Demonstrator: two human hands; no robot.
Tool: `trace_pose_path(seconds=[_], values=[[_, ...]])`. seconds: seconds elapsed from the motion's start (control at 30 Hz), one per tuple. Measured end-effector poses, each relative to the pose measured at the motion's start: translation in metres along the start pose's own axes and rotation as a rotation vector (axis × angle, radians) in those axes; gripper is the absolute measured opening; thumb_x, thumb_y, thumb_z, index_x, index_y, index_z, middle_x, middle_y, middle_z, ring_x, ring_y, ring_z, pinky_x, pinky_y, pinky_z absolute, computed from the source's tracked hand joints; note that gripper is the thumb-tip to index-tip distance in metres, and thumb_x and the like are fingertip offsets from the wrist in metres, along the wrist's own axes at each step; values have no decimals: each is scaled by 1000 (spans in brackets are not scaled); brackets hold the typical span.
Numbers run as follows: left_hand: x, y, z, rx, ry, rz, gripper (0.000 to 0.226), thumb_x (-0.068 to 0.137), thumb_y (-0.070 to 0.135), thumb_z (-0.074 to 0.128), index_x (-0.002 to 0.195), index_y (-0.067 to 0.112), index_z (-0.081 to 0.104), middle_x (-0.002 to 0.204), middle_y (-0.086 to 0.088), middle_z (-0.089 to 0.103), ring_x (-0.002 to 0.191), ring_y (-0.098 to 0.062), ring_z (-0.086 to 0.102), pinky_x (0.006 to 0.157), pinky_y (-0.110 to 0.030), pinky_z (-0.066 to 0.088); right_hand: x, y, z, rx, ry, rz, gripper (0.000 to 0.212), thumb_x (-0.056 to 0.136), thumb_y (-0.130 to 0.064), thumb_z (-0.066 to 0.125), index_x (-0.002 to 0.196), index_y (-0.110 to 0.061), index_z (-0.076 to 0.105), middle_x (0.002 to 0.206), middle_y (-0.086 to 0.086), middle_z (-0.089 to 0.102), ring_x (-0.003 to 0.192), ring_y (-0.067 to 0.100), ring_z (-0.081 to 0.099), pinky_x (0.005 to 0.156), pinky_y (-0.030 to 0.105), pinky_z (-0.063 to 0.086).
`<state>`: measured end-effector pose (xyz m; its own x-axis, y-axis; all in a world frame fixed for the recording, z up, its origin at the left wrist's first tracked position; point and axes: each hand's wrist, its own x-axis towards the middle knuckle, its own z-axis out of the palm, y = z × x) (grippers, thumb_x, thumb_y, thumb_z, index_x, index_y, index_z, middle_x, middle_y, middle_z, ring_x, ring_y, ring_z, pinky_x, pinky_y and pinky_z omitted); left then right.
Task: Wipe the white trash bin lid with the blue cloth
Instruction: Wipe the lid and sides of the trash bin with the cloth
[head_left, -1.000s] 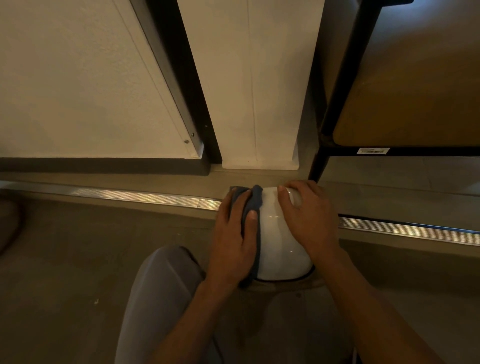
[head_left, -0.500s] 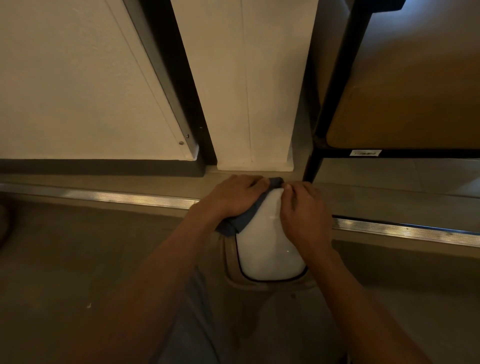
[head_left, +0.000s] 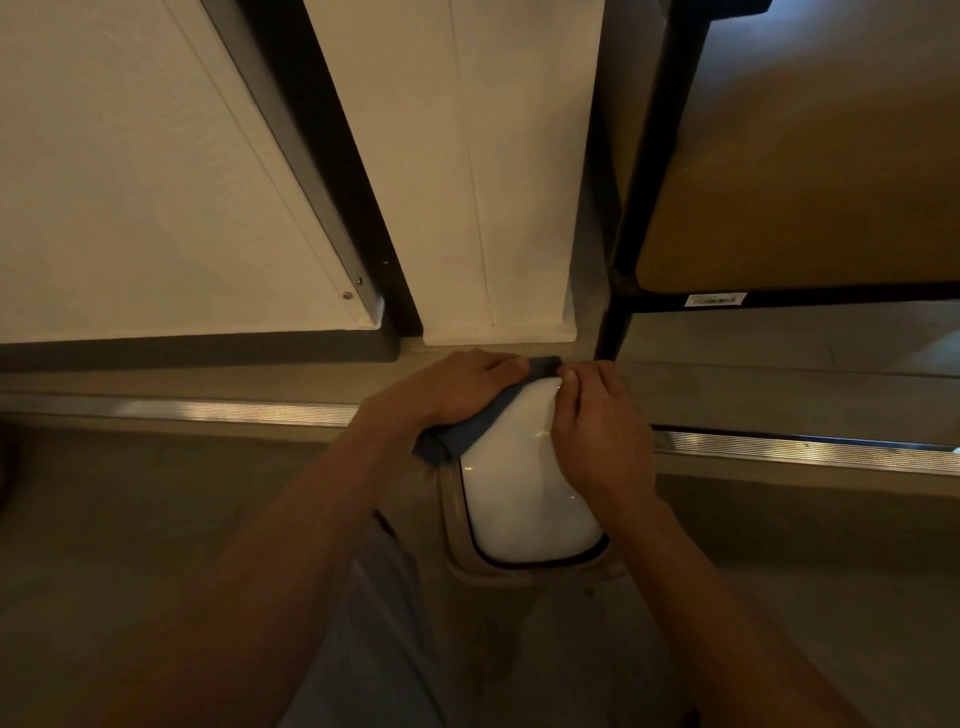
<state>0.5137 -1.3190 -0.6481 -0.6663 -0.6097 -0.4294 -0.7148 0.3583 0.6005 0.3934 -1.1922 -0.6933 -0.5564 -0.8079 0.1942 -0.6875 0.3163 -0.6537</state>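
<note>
The glossy white trash bin lid (head_left: 519, 499) sits low on the floor in the middle of the head view, rimmed in black inside a beige bin body (head_left: 452, 525). My left hand (head_left: 457, 387) presses the folded blue cloth (head_left: 467, 431) onto the lid's far left edge; a strip of cloth shows past the fingers at the lid's far end. My right hand (head_left: 602, 436) lies on the lid's right side with the fingers curled over its far edge, touching the cloth's tip.
A white pillar (head_left: 467, 182) and a white wall with a dark skirting (head_left: 197, 348) stand just beyond the bin. A black-framed wooden table (head_left: 800, 156) is at the right. A metal floor track (head_left: 805, 447) runs across the floor. My knee in grey trousers (head_left: 374, 623) is below.
My left hand has slid the cloth from the lid's left side up to its far edge. The right hand has shifted slightly toward the far edge.
</note>
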Motion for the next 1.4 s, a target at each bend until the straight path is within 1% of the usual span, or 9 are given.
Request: trace_pose_path(seconds=[0.17,0.33,0.57,0.73,0.87,0.97,1.07,1.27,1.4], values=[[7,-9,-11,-14,-52,-88,47,104,53,34,131,26,61,137,-3,58,116,-19,54,102,-33,38,0,1,1,-22,-4,-26,40,104,-32,28,107,-9,61,109,8,60,97,22,55,79,27,38],[30,32,3,189,-155,7,49,106,51,27,135,28,58,144,-4,54,121,-20,51,95,-29,32,0,3,3,-15,21,-21,43,102,-31,26,103,-7,61,105,11,61,93,26,57,78,37,48],[-5,-14,-8,-19,1,-57,45,105,51,30,130,28,60,139,-6,57,119,-19,53,105,-33,37,-1,-1,2,-30,18,4,42,102,-31,25,103,-8,60,105,9,60,93,24,55,75,32,43],[23,14,2,201,-27,-46,45,105,47,29,117,24,66,126,-3,62,107,-21,55,86,-31,35,0,-2,2,-20,27,-1,41,102,-30,26,101,-8,60,104,10,61,91,25,57,76,36,47],[5,15,23,223,170,82,45,106,46,26,123,27,62,121,-2,65,102,-19,58,89,-37,45,0,-1,1,-8,7,-4,36,103,-27,29,103,-7,59,106,10,60,94,25,57,80,36,48],[-32,-17,33,7,411,174,40,106,46,32,132,31,59,123,3,64,109,-15,58,92,-31,43,0,-1,2,-6,11,13,35,103,-26,31,104,-6,59,107,12,60,94,26,57,78,37,46],[-40,-36,37,-282,543,82,34,107,38,39,126,25,64,119,0,67,108,-16,61,91,-28,44,-1,-1,1,-20,25,-12,38,103,-27,29,105,-5,60,108,12,60,94,28,57,75,36,45],[-32,-16,48,-390,631,-119,36,107,38,36,128,24,61,117,1,65,106,-15,59,85,-26,39,0,1,4,-14,51,-25,36,104,-25,30,104,-6,61,106,11,60,92,26,57,73,32,42],[-79,-10,105,-415,827,-139,53,105,51,28,153,28,34,151,5,44,133,-2,39,106,-23,30,-1,1,4,-9,73,-46,27,103,-17,38,100,-6,62,102,12,61,88,26,57,72,33,45]])
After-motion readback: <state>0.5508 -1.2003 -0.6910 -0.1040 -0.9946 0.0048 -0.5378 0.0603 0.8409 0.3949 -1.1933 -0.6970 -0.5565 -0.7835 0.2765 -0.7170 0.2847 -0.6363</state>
